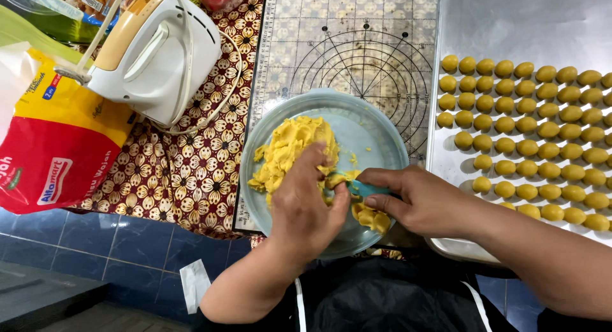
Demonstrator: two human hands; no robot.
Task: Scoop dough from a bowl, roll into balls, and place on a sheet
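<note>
A clear pale-blue bowl (pixel 376 131) holds a lump of yellow dough (pixel 290 150). My left hand (pixel 306 208) reaches into the bowl, its fingers pressed on the dough beside a small teal spoon (pixel 363 189). My right hand (pixel 424 201) is closed on that spoon's handle, its tip loaded with dough. More dough (pixel 373 218) lies at the bowl's near edge under my hands.
A metal tray (pixel 510 26) on the right carries several rows of yellow dough balls (pixel 529 122). A white hand mixer (pixel 156 51) lies at the upper left, next to a red and yellow bag (pixel 57 147). A gridded pastry mat (pixel 357 45) lies under the bowl on a patterned cloth (pixel 185 173).
</note>
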